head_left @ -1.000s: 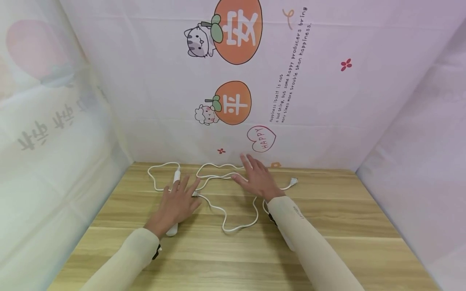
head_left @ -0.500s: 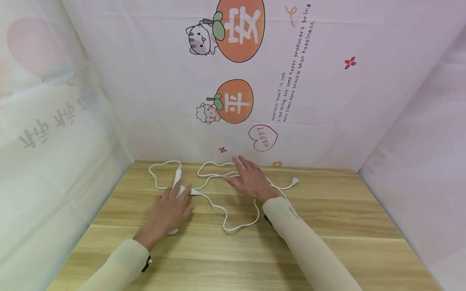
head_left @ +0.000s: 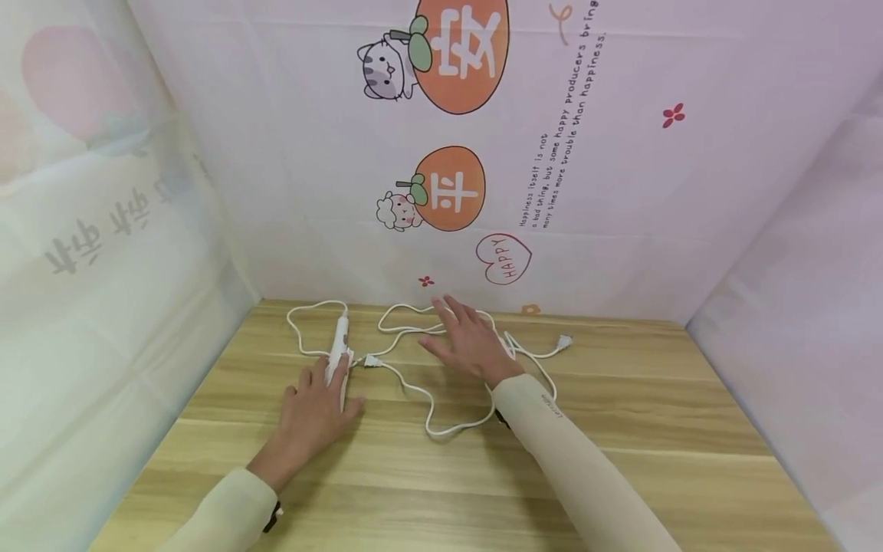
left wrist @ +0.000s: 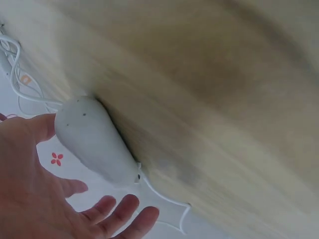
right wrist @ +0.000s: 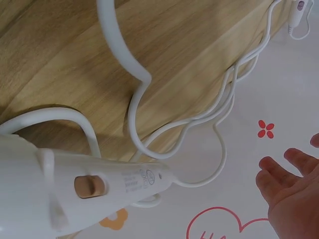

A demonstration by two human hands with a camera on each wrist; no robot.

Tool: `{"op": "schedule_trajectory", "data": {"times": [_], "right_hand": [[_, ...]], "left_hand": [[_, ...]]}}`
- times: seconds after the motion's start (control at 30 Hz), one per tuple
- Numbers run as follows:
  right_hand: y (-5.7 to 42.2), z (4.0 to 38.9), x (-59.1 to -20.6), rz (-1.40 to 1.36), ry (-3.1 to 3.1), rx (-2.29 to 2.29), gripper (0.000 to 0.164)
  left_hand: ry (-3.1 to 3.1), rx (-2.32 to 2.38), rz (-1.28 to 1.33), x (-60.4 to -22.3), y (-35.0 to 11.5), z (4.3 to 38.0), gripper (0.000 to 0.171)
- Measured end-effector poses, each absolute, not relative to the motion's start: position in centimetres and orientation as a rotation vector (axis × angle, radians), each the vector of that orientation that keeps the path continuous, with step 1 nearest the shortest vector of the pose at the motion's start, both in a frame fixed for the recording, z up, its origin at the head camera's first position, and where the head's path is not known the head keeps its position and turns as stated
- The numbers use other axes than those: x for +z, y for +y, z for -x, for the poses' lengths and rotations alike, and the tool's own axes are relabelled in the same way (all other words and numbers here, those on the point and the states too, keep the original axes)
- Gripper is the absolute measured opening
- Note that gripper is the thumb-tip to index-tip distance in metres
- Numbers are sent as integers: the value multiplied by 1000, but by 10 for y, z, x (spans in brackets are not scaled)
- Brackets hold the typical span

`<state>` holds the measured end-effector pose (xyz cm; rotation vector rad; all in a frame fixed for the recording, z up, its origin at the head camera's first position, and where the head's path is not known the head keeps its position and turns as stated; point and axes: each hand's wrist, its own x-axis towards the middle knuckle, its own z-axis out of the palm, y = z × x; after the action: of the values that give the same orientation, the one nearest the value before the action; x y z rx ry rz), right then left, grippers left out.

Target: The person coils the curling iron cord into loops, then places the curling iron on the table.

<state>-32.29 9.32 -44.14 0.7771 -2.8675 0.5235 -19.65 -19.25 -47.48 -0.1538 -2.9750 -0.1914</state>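
White slim plastic appliance with a small brownish switch [head_left: 340, 341]: lying on the tabletop left of the head frame's centre, pointing upward, showing its rounded end in the left wrist view. Left bare hand [head_left: 310, 418]: reaching over its lower part, fingers loosely extended and unclenched, thumb lying against or just beside the rounded end; which of the two, impossible to tell. Thin white cable [head_left: 313, 305]: leaving the appliance's tip and looping to its left.

White broad-bodied plastic appliance with a brown switch [right wrist: 114, 189]: filling the lower left of the right wrist frame, mostly hidden in the head view. Right bare hand [head_left: 472, 345]: hovering or resting above white cable coils [head_left: 407, 330] right of centre, contact unclear; fingers spreading, gripping nothing.

Pale rectangular plug [head_left: 373, 361]: lying mid-frame, trailing a long white cable [head_left: 431, 406] downward and right. Second pale plug [head_left: 565, 343]: lying farther right.

Cream long sleeves [head_left: 579, 460]: entering from the bottom edge. Yellowish wood-grain tabletop [head_left: 414, 491]: spreading across the lower half. White printed fabric backdrop [head_left: 586, 268]: rising behind, displaying orange fruits [head_left: 451, 190] at upper centre.
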Motion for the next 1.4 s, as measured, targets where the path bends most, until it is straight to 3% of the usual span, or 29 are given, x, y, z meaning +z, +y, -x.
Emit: {"op": "schedule_trajectory", "data": {"times": [0.57,0.97,1.3,1.4], "right_hand": [[85,316,-435,-843,-2882,471,88],[73,309,-439,-900,-2862,480,84],[66,302,-442,-929,-2864,471,84],[65,301,-443,-939,-2860,457,82]], "left_hand": [[-3059,-209,78,-485,-204,189,82],[-3064,-562,-3,-491,-221,187,86],[-3017,-701,-23,-488,-233,189,53],[-3006,-777,-32,-487,-239,190,53]]}}
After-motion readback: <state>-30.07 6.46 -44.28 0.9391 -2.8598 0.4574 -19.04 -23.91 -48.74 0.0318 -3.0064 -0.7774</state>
